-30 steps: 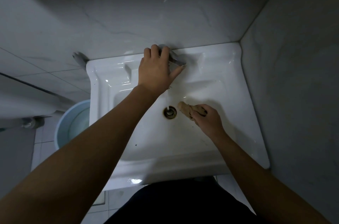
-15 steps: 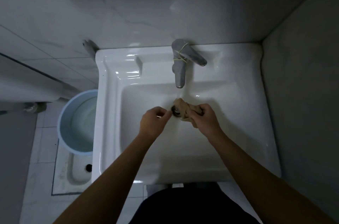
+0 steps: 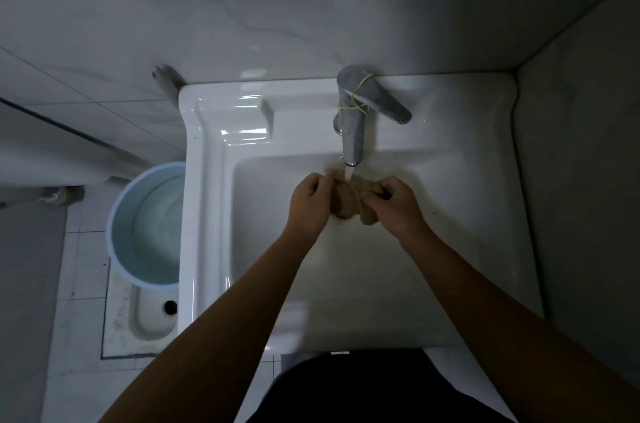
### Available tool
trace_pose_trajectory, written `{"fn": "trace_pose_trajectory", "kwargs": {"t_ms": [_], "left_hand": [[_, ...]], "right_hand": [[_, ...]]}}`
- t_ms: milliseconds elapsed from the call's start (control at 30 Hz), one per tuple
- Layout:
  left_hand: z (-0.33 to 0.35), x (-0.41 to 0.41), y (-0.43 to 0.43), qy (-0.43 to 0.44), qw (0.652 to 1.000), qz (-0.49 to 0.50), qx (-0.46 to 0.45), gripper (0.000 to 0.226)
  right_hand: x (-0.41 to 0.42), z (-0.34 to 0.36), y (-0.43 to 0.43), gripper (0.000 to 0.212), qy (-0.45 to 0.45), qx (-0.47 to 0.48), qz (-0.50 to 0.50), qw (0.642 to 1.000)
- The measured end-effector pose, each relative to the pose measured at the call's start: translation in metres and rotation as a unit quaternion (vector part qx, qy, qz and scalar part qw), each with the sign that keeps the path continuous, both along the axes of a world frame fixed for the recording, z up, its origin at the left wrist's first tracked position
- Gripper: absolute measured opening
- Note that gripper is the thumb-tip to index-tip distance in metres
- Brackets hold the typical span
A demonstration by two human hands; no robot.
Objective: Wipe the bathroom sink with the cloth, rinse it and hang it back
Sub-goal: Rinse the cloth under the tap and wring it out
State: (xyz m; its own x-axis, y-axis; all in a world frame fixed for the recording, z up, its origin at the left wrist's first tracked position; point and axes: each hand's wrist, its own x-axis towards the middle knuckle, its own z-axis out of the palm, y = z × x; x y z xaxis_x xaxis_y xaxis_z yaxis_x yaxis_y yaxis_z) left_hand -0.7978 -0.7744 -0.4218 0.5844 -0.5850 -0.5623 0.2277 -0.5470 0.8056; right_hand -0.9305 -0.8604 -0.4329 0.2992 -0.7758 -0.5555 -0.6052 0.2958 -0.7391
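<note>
A small tan cloth (image 3: 349,195) is bunched up in the basin of the white sink (image 3: 478,200), right under the spout of the metal faucet (image 3: 353,124). Water runs from the spout onto the cloth. My left hand (image 3: 308,204) grips the cloth's left end and my right hand (image 3: 394,202) grips its right end, fingers curled into the fabric. The faucet's lever points right, with a yellow rubber band around it. The drain is hidden under the cloth.
A pale blue bucket (image 3: 145,225) with water stands on the floor left of the sink, beside a floor drain (image 3: 170,307). Tiled walls close in behind and on the right. My dark clothing (image 3: 363,388) is at the sink's front edge.
My left hand left the faucet lever and came down to the cloth. Water now flows. Both hands lifted the cloth from near the drain to under the spout.
</note>
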Motion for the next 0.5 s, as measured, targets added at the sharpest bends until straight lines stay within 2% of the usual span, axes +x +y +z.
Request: {"fn": "trace_pose_trajectory", "kwargs": {"t_ms": [67, 133, 200, 267, 367, 433, 500], "left_hand": [[0.001, 0.003, -0.001, 0.035, 0.999, 0.019, 0.008, 0.036], [0.003, 0.006, -0.002, 0.094, 0.994, 0.057, 0.017, 0.029], [0.006, 0.010, -0.005, 0.199, 0.970, 0.136, 0.013, 0.025], [0.003, 0.017, -0.003, 0.263, 0.942, 0.207, 0.005, 0.028], [-0.008, 0.033, 0.007, 0.285, 0.924, 0.257, -0.005, 0.044], [-0.019, 0.043, 0.016, 0.299, 0.917, 0.263, -0.013, 0.039], [-0.026, 0.049, 0.019, 0.333, 0.915, 0.225, -0.028, 0.030]], "right_hand": [[-0.003, -0.005, -0.001, 0.012, 0.014, -0.006, 0.007, 1.000], [-0.002, -0.008, 0.000, 0.013, 0.006, -0.006, 0.013, 1.000], [0.000, -0.008, 0.000, 0.011, -0.009, -0.019, -0.006, 1.000], [0.002, -0.010, -0.004, 0.007, -0.012, -0.041, -0.050, 0.998], [-0.002, -0.012, -0.012, 0.008, -0.003, -0.051, -0.119, 0.992], [-0.006, -0.012, -0.016, 0.009, 0.004, -0.032, -0.128, 0.991], [-0.008, -0.012, -0.018, 0.010, -0.006, -0.007, -0.137, 0.990]]}}
